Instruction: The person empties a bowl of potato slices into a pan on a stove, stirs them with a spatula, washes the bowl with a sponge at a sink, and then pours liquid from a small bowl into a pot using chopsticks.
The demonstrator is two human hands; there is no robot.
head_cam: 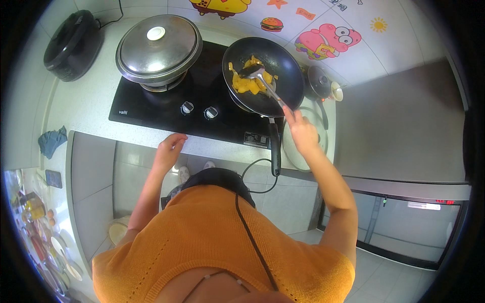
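My right hand (302,130) grips the handle of a metal spatula (271,89), whose blade rests on the food in a black wok (286,72). Yellow-orange chunks of food (247,86) lie together on the left side of the wok's base. The wok sits on the right burner, its black handle (275,149) pointing towards me past the counter edge. My left hand (171,149) is loosely curled at the counter's front edge, with nothing visible in it. Close beyond it lies the black Valli gas hob (155,110) with two control knobs (199,111).
A large lidded steel pot (161,53) stands on the left burner. Right of the wok are a glass lid (303,151), a small lidded pan (318,81) and a cup (336,92). A black appliance (72,47) and a blue-grey cloth (53,142) are at left. A cable (250,235) hangs before me.
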